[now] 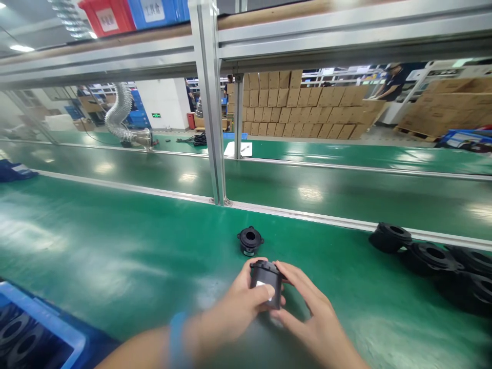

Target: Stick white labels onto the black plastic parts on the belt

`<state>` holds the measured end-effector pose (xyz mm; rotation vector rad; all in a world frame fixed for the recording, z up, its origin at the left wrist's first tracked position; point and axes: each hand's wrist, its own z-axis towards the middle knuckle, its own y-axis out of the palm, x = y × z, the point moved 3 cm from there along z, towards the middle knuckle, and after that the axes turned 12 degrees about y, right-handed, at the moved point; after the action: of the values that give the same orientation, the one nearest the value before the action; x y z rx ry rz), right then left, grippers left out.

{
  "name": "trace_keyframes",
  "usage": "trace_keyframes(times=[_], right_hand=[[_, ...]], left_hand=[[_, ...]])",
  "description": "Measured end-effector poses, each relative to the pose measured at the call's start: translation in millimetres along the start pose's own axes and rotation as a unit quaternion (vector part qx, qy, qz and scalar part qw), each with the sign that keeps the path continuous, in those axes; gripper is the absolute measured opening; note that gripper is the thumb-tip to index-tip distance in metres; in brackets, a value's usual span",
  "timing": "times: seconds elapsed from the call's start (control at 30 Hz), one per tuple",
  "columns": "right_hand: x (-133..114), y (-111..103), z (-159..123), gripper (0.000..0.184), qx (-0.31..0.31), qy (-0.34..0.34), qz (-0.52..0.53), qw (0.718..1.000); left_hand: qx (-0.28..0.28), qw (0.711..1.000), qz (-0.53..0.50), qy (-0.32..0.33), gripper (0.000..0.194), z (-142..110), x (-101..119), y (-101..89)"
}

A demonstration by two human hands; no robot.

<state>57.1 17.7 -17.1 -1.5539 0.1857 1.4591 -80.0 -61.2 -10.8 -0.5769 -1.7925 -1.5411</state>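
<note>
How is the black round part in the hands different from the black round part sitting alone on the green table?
The held part is off the green table, gripped by both the left hand and the right hand; the lone part rests untouched on it. The held part shows a white label on its side; the lone part shows its open round hole facing up. Both are black and round.

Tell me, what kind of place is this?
Probably a factory assembly line. A long green belt runs past, stacked cardboard boxes wait behind, and both hands hold a black part like the others nearby.
</note>
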Motion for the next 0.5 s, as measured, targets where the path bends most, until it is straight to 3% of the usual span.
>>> trace_keyframes(times=[0.1, 0.2, 0.37, 0.5], right_hand=[[3.4, 6.1, -1.4, 0.062, 0.008, -0.02, -0.009, 1.0], [5.6, 7.7, 0.6, 0.059, 0.003, -0.013, 0.02, 1.0], [6.1, 6.2, 5.1, 0.059, 0.0, 0.005, 0.124, 0.992], [2.6, 8.7, 5.2, 0.06, -0.002, -0.004, 0.128, 0.992]], left_hand=[[0.038, 0.997, 0.066, 0.002, 0.07, -0.3, -8.4, -6.3], [0.021, 0.995, 0.097, 0.023, 0.076, 3.1, -9.8, -9.4], [-0.033, 0.998, 0.009, 0.051, 0.074, 7.3, 3.3, -4.8], [-0.042, 0.998, 0.006, 0.048, 0.076, 5.5, 10.5, -0.9]])
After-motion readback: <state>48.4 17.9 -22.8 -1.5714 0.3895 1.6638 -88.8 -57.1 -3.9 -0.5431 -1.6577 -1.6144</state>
